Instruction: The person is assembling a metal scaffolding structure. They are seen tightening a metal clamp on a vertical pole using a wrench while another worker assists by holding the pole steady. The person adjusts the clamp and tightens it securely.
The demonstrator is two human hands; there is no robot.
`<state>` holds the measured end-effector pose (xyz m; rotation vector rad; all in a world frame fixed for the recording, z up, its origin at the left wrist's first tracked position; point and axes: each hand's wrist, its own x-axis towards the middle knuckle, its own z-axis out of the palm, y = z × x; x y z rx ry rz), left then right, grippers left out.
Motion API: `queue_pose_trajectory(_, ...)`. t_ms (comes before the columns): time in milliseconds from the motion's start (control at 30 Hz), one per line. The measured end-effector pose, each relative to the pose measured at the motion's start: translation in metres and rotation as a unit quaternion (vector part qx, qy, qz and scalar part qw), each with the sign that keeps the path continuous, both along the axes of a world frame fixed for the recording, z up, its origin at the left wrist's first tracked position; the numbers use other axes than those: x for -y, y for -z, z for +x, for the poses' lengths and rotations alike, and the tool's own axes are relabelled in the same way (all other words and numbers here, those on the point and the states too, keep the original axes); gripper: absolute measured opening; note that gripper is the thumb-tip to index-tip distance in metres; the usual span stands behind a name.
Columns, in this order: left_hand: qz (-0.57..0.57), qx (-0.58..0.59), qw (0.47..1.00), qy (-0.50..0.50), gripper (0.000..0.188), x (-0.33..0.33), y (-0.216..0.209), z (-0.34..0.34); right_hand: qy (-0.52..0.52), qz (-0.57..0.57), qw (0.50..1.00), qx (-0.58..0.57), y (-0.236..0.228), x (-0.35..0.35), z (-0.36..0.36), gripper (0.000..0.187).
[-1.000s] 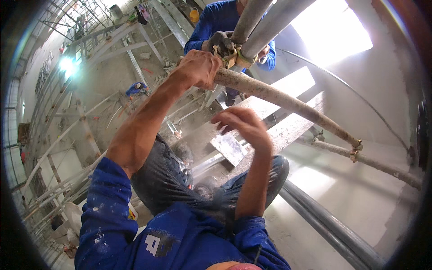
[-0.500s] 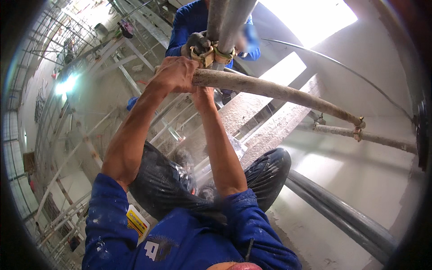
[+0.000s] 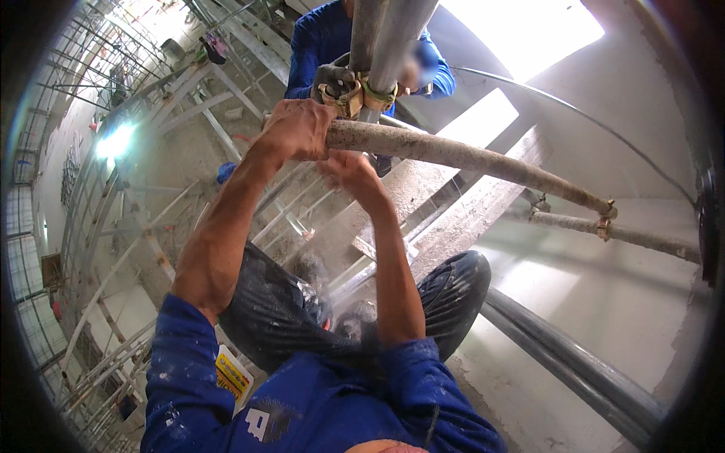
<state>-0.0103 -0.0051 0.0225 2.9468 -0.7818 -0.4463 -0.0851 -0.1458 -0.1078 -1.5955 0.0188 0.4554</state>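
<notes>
A dusty scaffold pipe (image 3: 453, 149) runs from the middle toward the right. My left hand (image 3: 298, 128) wraps over its near end, close to the coupler clamps (image 3: 355, 98) on two upright pipes (image 3: 396, 45). Just below the pipe is my right hand (image 3: 351, 172), apart from it, its fingers loosely stretched toward my left hand and slightly blurred. Beyond the uprights, a co-worker in a blue shirt (image 3: 321, 34) has a gloved hand (image 3: 332, 75) at the clamps.
At the right, a clamp (image 3: 606, 219) joins the pipe to another horizontal pipe (image 3: 649, 239). Dusty planks (image 3: 472, 204) lie below. Grey pipes (image 3: 574, 362) lie along the pale wall at lower right. Scaffold frames (image 3: 113, 226) fill the left, with a drop beneath.
My right hand has come away from the pipe's underside, shifting slightly right and down. My left hand stays on the pipe. The view has shifted a little.
</notes>
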Motion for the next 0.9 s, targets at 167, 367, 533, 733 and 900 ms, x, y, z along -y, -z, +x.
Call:
queue_pose_trajectory(167,0.022,-0.027,0.999,-0.005,0.041,0.007,-0.01,-0.006,0.103,-0.083,0.964,0.233,-0.148,0.053,-0.028,0.023)
queue_pose_trajectory(367,0.063,-0.034,0.997,-0.001,0.041,0.013,-0.007,0.0,0.261,-0.116,0.819,0.498,-0.319,0.06,0.082,0.075)
queue_pose_trajectory(533,0.06,-0.037,0.997,-0.009,0.041,0.006,-0.01,-0.002,0.258,-0.083,0.814,0.513,-0.326,0.052,0.147,0.059)
queue_pose_trajectory(733,0.052,-0.035,0.998,-0.015,0.04,0.001,-0.007,-0.003,0.309,-0.114,0.779,0.534,-0.326,0.04,0.148,0.045)
queue_pose_trajectory(900,-0.001,0.032,0.999,0.003,0.046,-0.004,0.009,0.007,0.328,-0.101,0.808,0.479,-0.331,0.032,0.135,0.034)
